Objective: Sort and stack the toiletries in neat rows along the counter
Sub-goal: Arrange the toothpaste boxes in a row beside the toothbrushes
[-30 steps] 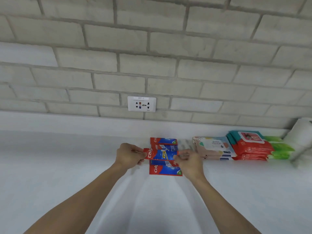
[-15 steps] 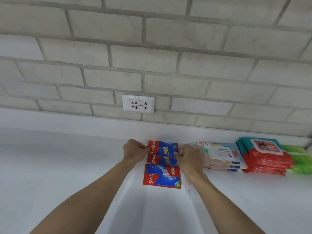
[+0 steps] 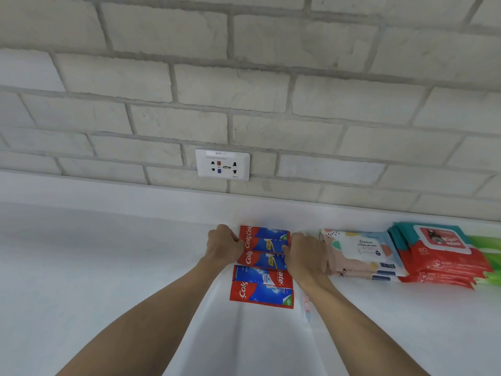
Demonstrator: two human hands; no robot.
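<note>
Gripping, left hand (image 3: 223, 246): fingers curled on left ends of the red-and-blue cardboard toothpaste boxes (image 3: 264, 241), below the white plastic wall socket (image 3: 222, 164).
Handling: light, stiff, probably crushable; take by short ends.
Right hand (image 3: 303, 252): curled on right ends.
Writing: "Colgate"; socket "9PP-1"; red soft wipes pack (image 3: 433, 264), below-right of socket, "80".
</note>
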